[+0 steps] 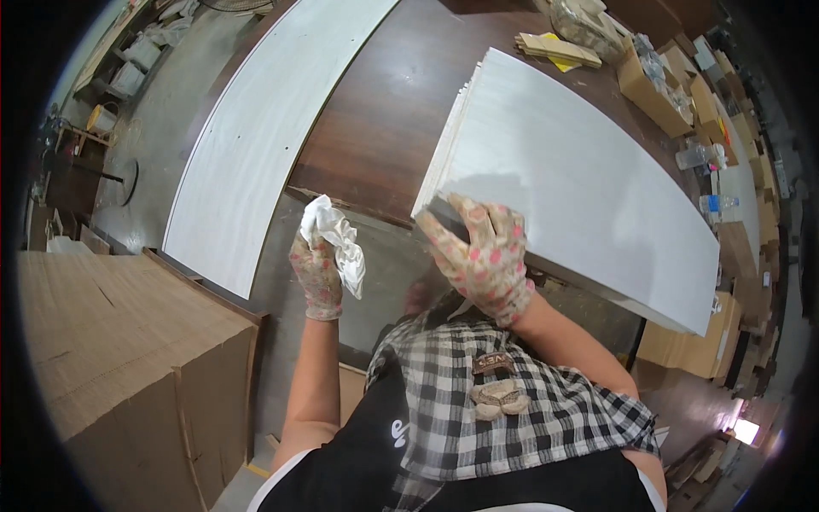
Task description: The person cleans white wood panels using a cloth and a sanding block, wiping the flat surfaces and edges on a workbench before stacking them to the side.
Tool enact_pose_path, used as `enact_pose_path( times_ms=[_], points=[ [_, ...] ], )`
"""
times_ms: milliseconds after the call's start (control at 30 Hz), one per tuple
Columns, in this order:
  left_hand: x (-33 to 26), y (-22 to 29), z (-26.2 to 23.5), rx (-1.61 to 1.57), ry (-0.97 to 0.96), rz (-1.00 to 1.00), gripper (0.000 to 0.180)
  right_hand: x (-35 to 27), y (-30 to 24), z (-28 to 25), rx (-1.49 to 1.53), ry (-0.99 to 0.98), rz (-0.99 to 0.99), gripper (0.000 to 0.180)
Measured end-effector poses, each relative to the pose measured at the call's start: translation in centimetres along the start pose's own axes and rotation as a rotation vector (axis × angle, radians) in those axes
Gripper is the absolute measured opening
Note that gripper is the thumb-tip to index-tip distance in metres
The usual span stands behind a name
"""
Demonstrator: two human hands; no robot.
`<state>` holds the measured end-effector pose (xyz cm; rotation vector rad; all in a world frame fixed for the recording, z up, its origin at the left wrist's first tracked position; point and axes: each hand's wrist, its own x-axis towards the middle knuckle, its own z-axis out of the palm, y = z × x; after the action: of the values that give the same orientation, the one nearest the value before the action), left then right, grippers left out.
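My left hand (316, 271), in a pale glove with pink dots, is closed on a crumpled white cloth (343, 247) that hangs down beside the fingers. My right hand (488, 256), gloved alike, grips a dark grey flat block (447, 212) between thumb and fingers. That block is at the near left corner of a stack of white boards (572, 188), and I cannot tell whether it touches the top board. Farther left a long white panel (256, 128) with small dark holes lies on the dark brown table (375, 111).
A stack of brown boards (128, 341) rises at the lower left. Beyond the white stack are thin wooden strips (559, 49) and a cardboard box (653, 90) holding plastic-wrapped items. Plastic bottles (718, 203) stand at the right, above another carton (695, 341).
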<state>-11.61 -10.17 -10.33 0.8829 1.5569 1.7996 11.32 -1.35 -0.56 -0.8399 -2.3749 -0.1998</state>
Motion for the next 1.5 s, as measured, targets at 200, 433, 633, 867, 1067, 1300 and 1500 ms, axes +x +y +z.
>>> enact_pose_path(
  times_ms=[200, 433, 633, 867, 1067, 1300, 1500],
  points=[
    [-0.1, -0.9, 0.3, 0.018, -0.013, 0.001, 0.041, 3.4, -0.8, 1.0, -0.017, -0.168, -0.032, 0.04],
    [-0.9, -0.6, 0.9, -0.078, -0.017, -0.141, 0.028, 0.7, -0.6, -1.5, 0.052, 0.026, 0.032, 0.04],
    [-0.5, -2.5, 2.2, 0.067, -0.127, 0.028, 0.029, 2.1, -2.9, 4.0, 0.097, -0.431, -0.136, 0.033],
    [-1.9, -3.6, 0.7, 0.103, -0.012, -0.259, 0.026, 1.9, -0.3, 0.2, 0.034, 0.026, 0.146, 0.035],
    [-1.8, -5.2, 0.6, 0.099, -0.191, -0.115, 0.038, 4.2, -3.5, 4.5, -0.013, -0.39, -0.206, 0.031],
    [-2.5, -2.6, 3.0, 0.276, -0.303, -0.358, 0.025, 3.5, -0.7, 2.8, -0.024, -0.042, 0.172, 0.04],
    [-4.5, -10.5, 1.2, 0.458, -0.559, -0.34, 0.021, 4.3, -4.9, 5.7, 0.25, -0.149, -0.201, 0.036]
  ],
)
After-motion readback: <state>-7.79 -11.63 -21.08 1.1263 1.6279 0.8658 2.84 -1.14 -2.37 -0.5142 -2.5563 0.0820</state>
